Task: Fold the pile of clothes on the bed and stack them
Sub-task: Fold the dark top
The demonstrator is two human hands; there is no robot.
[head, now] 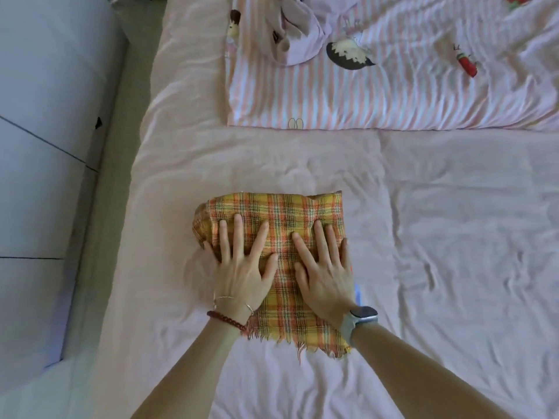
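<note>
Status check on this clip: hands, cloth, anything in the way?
Left hand and right hand flat, pressing plaid cloth. Cloth folded, fringe nearest. Lilac garment unfolded on striped quilt. Nothing obstructing.

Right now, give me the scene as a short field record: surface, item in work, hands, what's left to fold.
surface: bed with a pink sheet
item in work: plaid cloth, folded, fringed edge nearest the person
left hand: flat on the cloth, fingers spread, pressing
right hand: flat on the cloth, fingers straight, pressing
left to fold: lilac garment, crumpled on the striped blanket at the far side
under the cloth: a sliver of blue by the right wrist, too little to identify
</note>
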